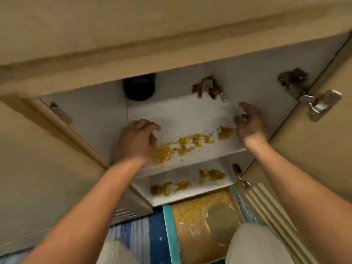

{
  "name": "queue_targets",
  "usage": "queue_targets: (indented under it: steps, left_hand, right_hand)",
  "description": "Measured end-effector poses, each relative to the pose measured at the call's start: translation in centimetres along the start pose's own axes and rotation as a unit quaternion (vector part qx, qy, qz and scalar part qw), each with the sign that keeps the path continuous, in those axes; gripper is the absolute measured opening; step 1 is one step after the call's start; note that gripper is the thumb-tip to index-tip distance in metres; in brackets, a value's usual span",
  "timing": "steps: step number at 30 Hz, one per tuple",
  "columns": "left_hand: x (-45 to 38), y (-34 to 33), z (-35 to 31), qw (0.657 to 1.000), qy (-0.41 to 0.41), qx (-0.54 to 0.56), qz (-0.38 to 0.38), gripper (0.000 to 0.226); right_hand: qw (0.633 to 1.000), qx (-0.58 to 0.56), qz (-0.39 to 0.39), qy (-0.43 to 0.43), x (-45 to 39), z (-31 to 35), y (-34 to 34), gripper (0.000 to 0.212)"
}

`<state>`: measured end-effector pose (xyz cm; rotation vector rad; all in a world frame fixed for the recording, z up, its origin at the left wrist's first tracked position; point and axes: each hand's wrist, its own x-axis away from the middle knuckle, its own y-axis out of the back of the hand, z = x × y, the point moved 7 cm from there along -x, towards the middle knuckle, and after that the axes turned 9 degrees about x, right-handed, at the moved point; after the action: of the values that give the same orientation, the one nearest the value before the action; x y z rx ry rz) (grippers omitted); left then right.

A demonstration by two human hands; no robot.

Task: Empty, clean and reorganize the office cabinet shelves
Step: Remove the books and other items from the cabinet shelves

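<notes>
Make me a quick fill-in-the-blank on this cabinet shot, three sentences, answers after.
1. The crumbs on the upper shelf are ____ in colour.
2. The round object at the back of the cabinet is ____.
3. The left hand and right hand both hold ____.

Answers: yellow; black; nothing

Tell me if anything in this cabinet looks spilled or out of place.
Yes. Yellow crumbly residue is smeared across the upper shelf, more lies on the lower shelf, and similar bits dirty the floor mat below.
</notes>
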<state>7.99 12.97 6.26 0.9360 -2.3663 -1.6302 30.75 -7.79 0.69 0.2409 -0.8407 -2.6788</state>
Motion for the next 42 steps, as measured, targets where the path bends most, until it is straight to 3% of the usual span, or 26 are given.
queue_targets:
  steps: [3, 5, 9, 16, 22, 26, 28, 30, 34, 36, 40, 42]
  left_hand:
    - [-1.1, 0.8, 0.8, 0.993, -0.043, -0.022, -0.107, 0.037]
    - [-1.2, 0.9, 0.5, 0.989, -0.049, -0.018, -0.14, 0.035]
    - [-1.1, 0.9, 1.0, 0.989, -0.007, -0.039, -0.143, 0.034]
    - [-0.8, 0.5, 1.9, 0.984, 0.036, -0.092, -0.147, 0.032]
    - [-0.8, 1.4, 2.6, 0.98, 0.066, 0.05, -0.182, 0.022]
    - [-0.8, 2.0, 3.2, 0.958, 0.091, 0.162, -0.217, 0.021]
    - [-1.2, 1.9, 3.3, 0.95, 0.089, 0.193, -0.229, 0.02]
    - [-1.6, 2.0, 3.4, 0.943, 0.096, 0.215, -0.235, 0.021]
    - [-1.6, 2.1, 3.7, 0.935, 0.107, 0.232, -0.247, 0.023]
    - [-1.4, 2.1, 3.8, 0.928, 0.102, 0.255, -0.252, 0.024]
    - [-1.1, 2.1, 4.0, 0.926, 0.1, 0.286, -0.223, 0.032]
    - [-1.0, 2.1, 3.9, 0.928, 0.096, 0.292, -0.209, 0.035]
  right_hand:
    - [0.988, 0.09, -0.076, 0.096, -0.2, -1.7, -1.4, 0.045]
    - [0.983, 0.117, -0.09, 0.113, 0.2, -2.9, -1.6, 0.048]
    - [0.98, 0.119, -0.039, 0.152, 0.5, -4.0, -2.1, 0.048]
    - [0.964, 0.115, -0.089, 0.221, 0.5, -4.0, -2.6, 0.049]
    - [0.975, 0.076, -0.105, 0.182, 1.4, -3.8, -1.9, 0.045]
    - [0.961, 0.057, -0.158, 0.22, 3.2, -0.3, -1.0, 0.033]
    - [0.969, 0.0, -0.123, 0.215, 2.7, 2.8, -2.3, 0.018]
    - [0.979, -0.053, -0.057, 0.188, 0.8, 5.9, -5.4, 0.022]
    - [0.976, -0.117, 0.171, 0.058, -5.4, 10.4, -15.9, 0.013]
    - [0.957, -0.147, 0.248, -0.02, -7.7, 11.9, -21.0, 0.026]
    - [0.939, -0.195, 0.27, -0.084, -10.9, 14.0, -27.2, 0.042]
    - [0.941, -0.207, 0.25, -0.097, -12.0, 14.5, -28.5, 0.035]
